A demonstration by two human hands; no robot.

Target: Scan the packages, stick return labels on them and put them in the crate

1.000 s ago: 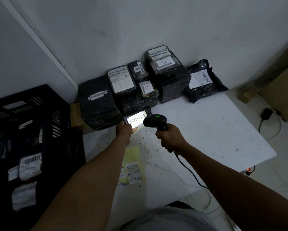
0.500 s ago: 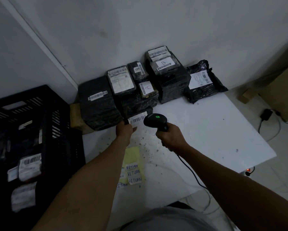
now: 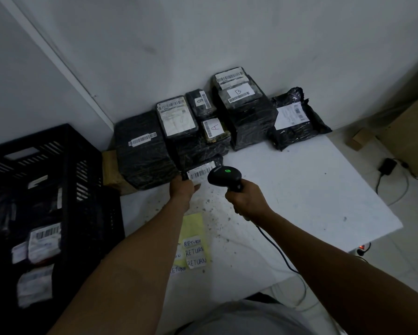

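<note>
Scanner glare (image 3: 201,173) gone; white table (image 3: 299,189).

Our left arm (image 3: 140,250) covers part of the return labels (image 3: 194,252); the crate's (image 3: 65,146) left side runs off-frame.

table (image 3: 311,189): white, top speckled with dark debris | power adapter (image 3: 388,166): black, on floor right of table, cord attached | cardboard box (image 3: 413,141): brown, on floor at right edge | wall (image 3: 203,39): white, scuffed

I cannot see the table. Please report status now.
Left hand holds small package. Right hand grips scanner beside its barcode. Nothing in the way.
</note>
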